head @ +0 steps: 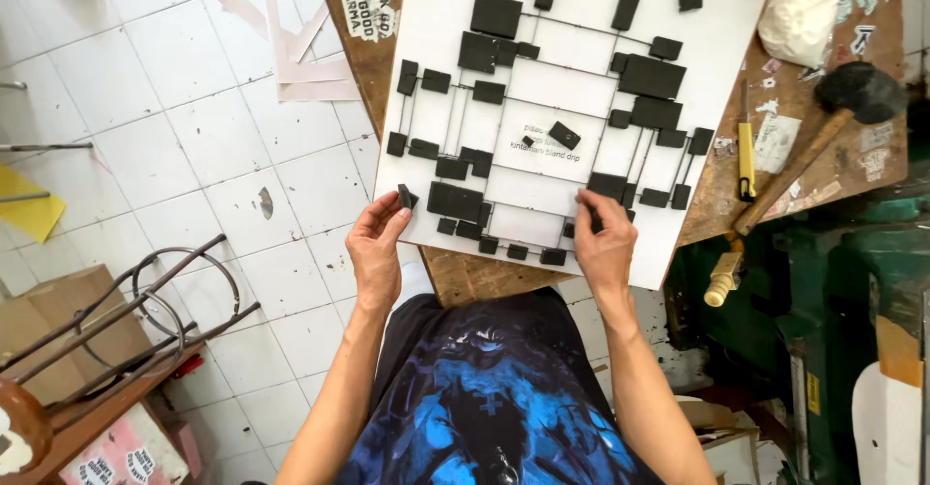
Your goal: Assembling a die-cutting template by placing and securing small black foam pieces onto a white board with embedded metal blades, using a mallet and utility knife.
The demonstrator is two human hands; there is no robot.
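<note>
A white board (717, 30) lies on a wooden workbench (465, 277), covered with several black rectangular blocks (651, 76) joined by thin lines. My left hand (375, 252) pinches a small black block (405, 196) at the board's near left edge. Resting on the board's near right part, my right hand (605, 243) has its fingertips on a black block (605, 185). A loose small black block (564, 135) lies tilted in the middle of the board.
A black rubber mallet (858, 93) with a wooden handle and a yellow utility knife (745, 160) lie right of the board. A white bag (799, 10) sits at the bench's far right. Pink paper scraps (300, 59) lie on the tiled floor. A metal stool (126, 320) stands at left.
</note>
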